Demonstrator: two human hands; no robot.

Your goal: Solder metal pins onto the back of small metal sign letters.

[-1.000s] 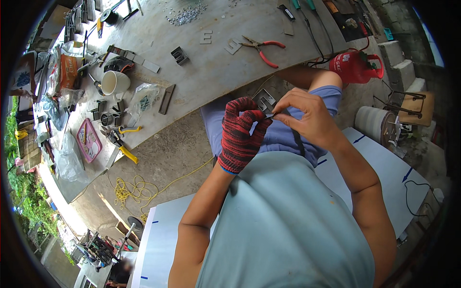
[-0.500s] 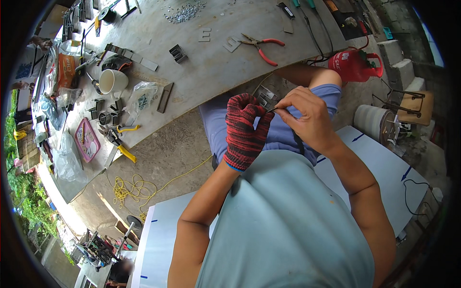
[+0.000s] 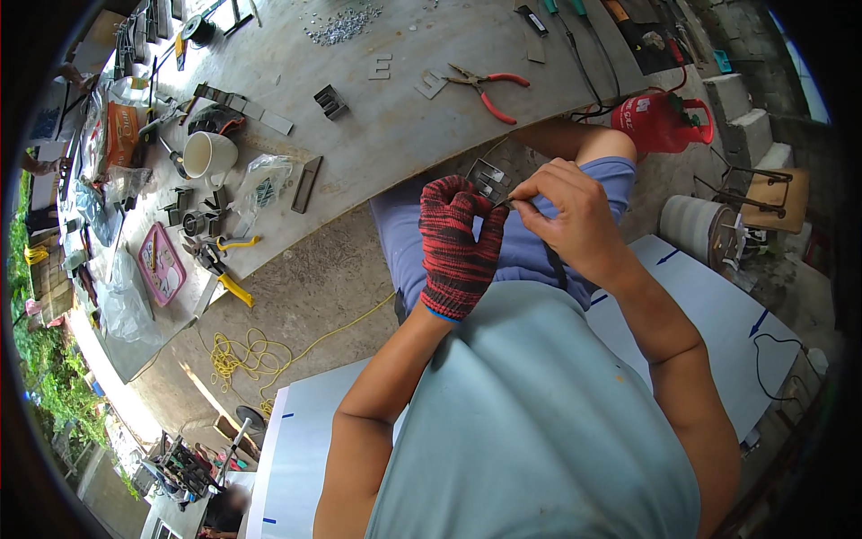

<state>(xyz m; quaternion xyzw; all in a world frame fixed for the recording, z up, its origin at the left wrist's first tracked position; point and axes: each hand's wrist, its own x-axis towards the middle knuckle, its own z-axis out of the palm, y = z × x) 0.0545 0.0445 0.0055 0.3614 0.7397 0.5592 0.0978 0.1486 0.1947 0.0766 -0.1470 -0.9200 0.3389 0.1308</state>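
My left hand point(image 3: 458, 242), in a red and black knitted glove, is closed on a small grey metal piece point(image 3: 491, 176) with raised thin walls, held above my lap. Bare and closed in a pinch, my right hand point(image 3: 567, 208) meets the piece at its near right edge. Whatever small part sits between those fingertips is mostly hidden. On the metal table point(image 3: 377, 135) ahead lie red-handled pliers point(image 3: 488, 88), two flat cut metal letters point(image 3: 380, 66) and a dark folded metal part point(image 3: 331, 102).
A white mug point(image 3: 210, 156), yellow-handled snips point(image 3: 218, 266), a pink tray point(image 3: 162, 265) and plastic bags crowd the table's left. Green-handled cables point(image 3: 582, 54) run across its right end beside a red gas cylinder point(image 3: 660, 123). Yellow cord point(image 3: 242, 355) coils on the floor.
The metal piece has tilted slightly, showing more of its inner walls. Both hands stay close together in nearly the same place, and the view has shifted a little.
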